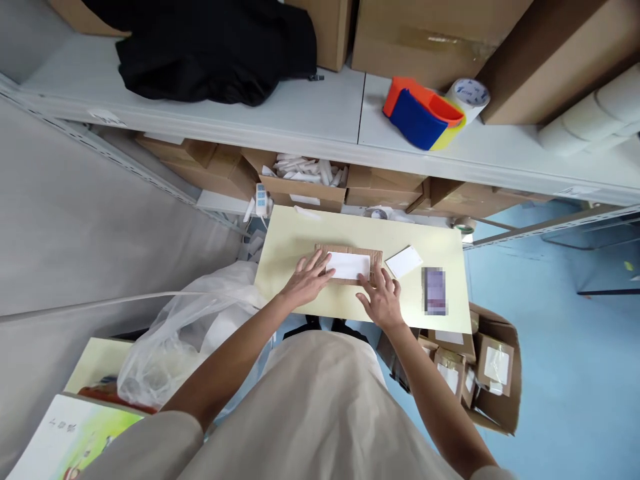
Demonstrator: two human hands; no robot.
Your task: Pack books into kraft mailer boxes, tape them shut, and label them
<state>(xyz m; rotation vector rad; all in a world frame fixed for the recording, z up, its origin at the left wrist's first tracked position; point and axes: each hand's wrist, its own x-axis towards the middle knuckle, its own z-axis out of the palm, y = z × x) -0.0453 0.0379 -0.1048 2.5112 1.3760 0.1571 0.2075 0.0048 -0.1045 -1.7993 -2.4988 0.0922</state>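
On the pale yellow table (pixel 295 230) lies a small flat cardboard box (pixel 350 249) with a white label (pixel 347 265) on its top. My left hand (pixel 307 279) rests on the box's left end, fingers stretched out over the label's left edge. At the other end, my right hand (pixel 383 299) touches the label's right edge and the box with its fingers spread. Neither hand is wrapped round anything. Just right of the box is a stack of white labels (pixel 404 261). Further right lies a blurred purple rectangular item (pixel 435 291).
A shelf (pixel 340 100) behind the table carries a black garment (pixel 215 53), a tape dispenser (pixel 423 113) and tape rolls (pixel 595 117). Below it stand cardboard boxes (pixel 305 190). An open carton (pixel 507 393) of labelled boxes sits on the floor at right; a plastic bag (pixel 170 340) is at left.
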